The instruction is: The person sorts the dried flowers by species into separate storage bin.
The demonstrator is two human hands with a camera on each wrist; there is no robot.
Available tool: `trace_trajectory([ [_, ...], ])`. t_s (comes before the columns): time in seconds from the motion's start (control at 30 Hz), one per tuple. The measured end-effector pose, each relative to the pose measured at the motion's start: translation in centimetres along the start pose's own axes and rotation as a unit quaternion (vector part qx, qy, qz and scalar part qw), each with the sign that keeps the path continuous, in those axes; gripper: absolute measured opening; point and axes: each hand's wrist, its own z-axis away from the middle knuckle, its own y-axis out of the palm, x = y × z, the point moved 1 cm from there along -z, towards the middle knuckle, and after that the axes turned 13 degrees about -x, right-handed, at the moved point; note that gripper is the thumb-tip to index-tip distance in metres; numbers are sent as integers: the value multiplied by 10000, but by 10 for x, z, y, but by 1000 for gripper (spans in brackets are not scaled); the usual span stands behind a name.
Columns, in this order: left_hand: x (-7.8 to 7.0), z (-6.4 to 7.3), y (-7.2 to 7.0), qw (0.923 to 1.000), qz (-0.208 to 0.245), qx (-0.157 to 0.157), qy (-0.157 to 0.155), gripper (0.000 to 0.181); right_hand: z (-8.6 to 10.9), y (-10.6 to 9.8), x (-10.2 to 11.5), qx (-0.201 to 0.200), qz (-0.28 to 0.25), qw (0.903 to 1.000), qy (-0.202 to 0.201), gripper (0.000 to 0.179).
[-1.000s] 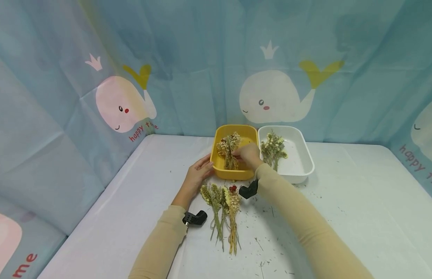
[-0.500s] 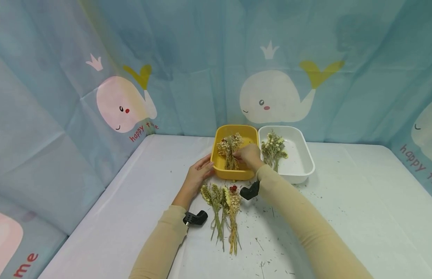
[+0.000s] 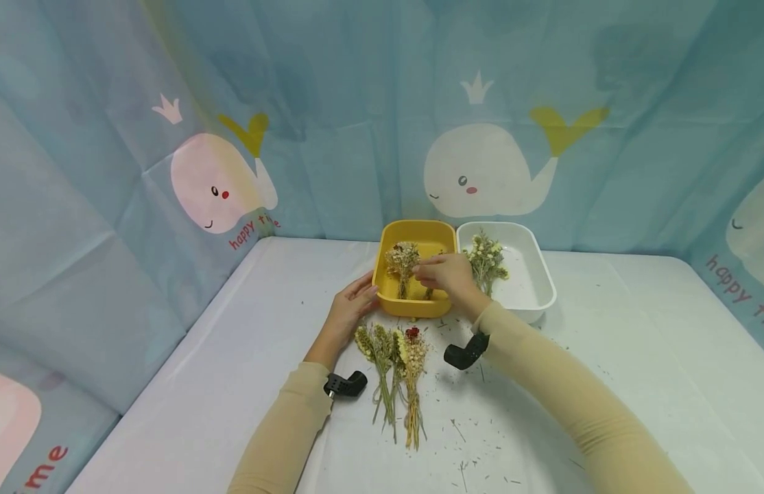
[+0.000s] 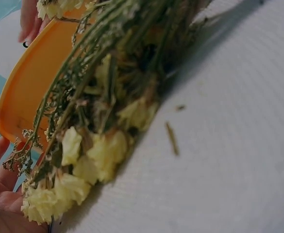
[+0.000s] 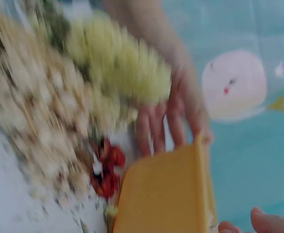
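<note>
My left hand [image 3: 350,305] rests against the front left corner of a yellow tray [image 3: 415,309], fingers extended along its side. In the right wrist view, that hand's fingers touch the tray's corner. My right hand [image 3: 450,273] is over the right half of the tray, its fingertips pointing left; no held thing shows between them. Below those fingertips, to the left, a cream dried flower bunch [image 3: 402,259] lies inside the tray. Another dark-stemmed bunch [image 3: 428,293] is partly hidden beneath the right hand. In the right wrist view, the right fingertips [image 5: 273,222] are apart.
Yellow-green dried bunches [image 3: 382,350] and a cream bunch with a red flower [image 3: 413,384] lie before the tray. A white tray [image 3: 545,288] adjoins on the right, holding a yellow-flowered bunch [image 3: 485,261]. Plant crumbs litter the white table [image 3: 635,343]. A printed curtain [image 3: 357,171] stands behind.
My right hand has come off the cream bunch and shifted slightly to the right, its forearm swinging right too. My left hand stays at the yellow tray.
</note>
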Motion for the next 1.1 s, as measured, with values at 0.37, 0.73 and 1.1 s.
trace_trajectory([
  [0.37, 0, 1, -1, 10000, 5, 35, -18, 52, 49, -13, -6, 666, -524, 9960, 268, 36],
  [0.73, -1, 0, -1, 10000, -72, -14, 7, 52, 83, -33, -23, 1297, -275, 9910, 160, 41],
  [1.1, -2, 1, 1, 10000, -37, -67, -39, 51, 99, -45, -42, 1629, -265, 9861, 170, 45],
])
